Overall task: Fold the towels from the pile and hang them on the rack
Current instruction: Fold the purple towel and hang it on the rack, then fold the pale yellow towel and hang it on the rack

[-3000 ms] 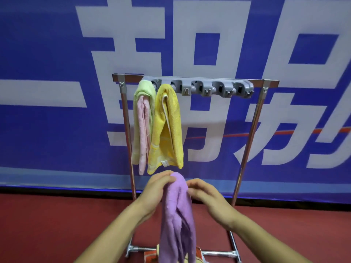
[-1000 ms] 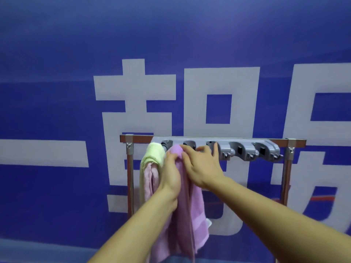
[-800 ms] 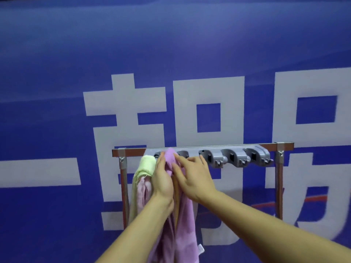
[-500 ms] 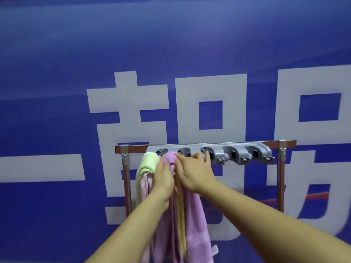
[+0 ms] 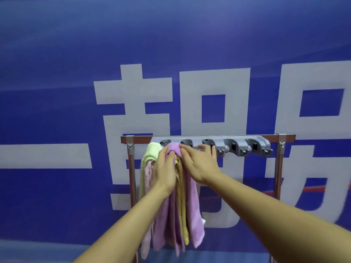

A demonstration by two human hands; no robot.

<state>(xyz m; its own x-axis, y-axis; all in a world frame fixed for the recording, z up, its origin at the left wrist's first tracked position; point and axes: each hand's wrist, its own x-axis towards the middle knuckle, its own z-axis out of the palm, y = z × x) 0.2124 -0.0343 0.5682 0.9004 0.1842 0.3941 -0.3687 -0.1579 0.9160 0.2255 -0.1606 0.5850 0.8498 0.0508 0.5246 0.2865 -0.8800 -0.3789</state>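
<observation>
Head view: you face the rack (image 5: 140, 138), which stands before a blue banner (image 5: 57, 92) with large white characters.
Purple towel (image 5: 191, 215): folded into a long narrow drape, its bunched top sits at the gray holder strip (image 5: 237, 147) near the rack's left end. Its tails hang straight down.
Yellow towel (image 5: 182, 205): shows between the purple tails, partly covered by them.
Left hand (image 5: 165, 171): your fingers curl round the purple towel's top fold and grip it.
Right hand (image 5: 201, 166): your fingers are spread and straight. The forefinger presses the purple fold and the others rest on the holder strip.
Neighbours: a green towel (image 5: 152, 152) with a pink towel (image 5: 147, 177) under it hangs just beside the purple one, towards the left post (image 5: 131, 168).
Edges: the purple towel's left tail touches the pink towel. Whether its top is seated in a holder you cannot tell, as your hands hide it.
Open room: the holders from your right hand to the right post (image 5: 278, 168) are bare.
</observation>
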